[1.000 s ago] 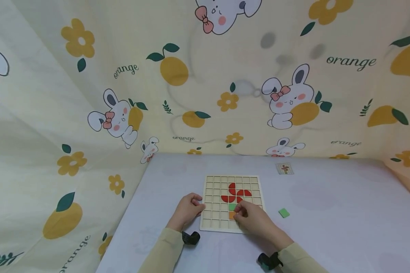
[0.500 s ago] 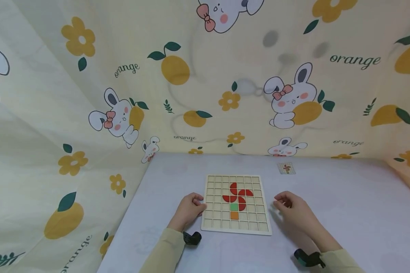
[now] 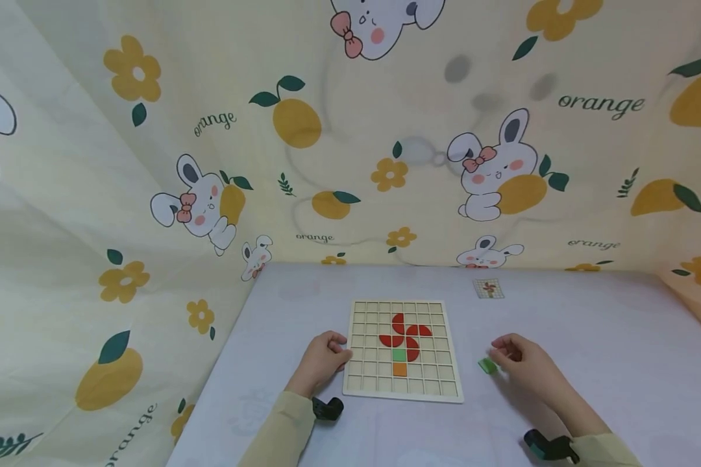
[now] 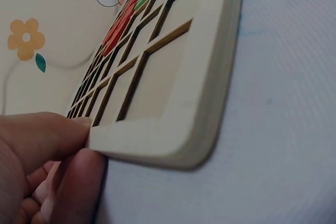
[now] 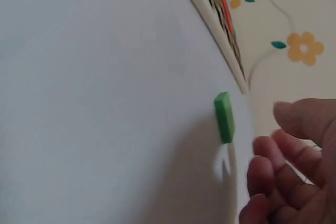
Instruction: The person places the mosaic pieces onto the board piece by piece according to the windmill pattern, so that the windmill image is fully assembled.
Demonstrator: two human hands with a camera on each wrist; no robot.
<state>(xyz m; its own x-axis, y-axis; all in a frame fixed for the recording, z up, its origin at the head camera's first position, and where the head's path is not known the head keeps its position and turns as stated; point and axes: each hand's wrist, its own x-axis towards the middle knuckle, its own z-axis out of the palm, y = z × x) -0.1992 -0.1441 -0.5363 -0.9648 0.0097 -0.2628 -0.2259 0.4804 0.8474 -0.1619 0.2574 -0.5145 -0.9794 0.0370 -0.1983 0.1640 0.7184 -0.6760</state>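
Observation:
A square wooden grid board (image 3: 365, 384) lies on the table. Set in its cells are red rounded pieces (image 3: 413, 350) in a pinwheel shape, a green square (image 3: 399, 355) and an orange square (image 3: 400, 369) below it. At the board's left edge, my left hand (image 3: 317, 364) pinches the rim between thumb and finger, as the left wrist view shows close up. To the right of the board, my right hand (image 3: 528, 371) hovers by a loose green square tile (image 3: 487, 366). In the right wrist view a gap separates its relaxed fingers from this tile (image 5: 224, 118), which looks tilted.
A small picture card (image 3: 489, 288) with a pinwheel pattern lies on the table (image 3: 596, 337) behind the board, to the right. A printed curtain (image 3: 420, 214) with rabbits and oranges hangs along the table's back and left sides.
My right hand has left the board's lower middle and gone right to the loose green tile. That tile lay flat before and looks tilted now. My left hand stays at the rim.

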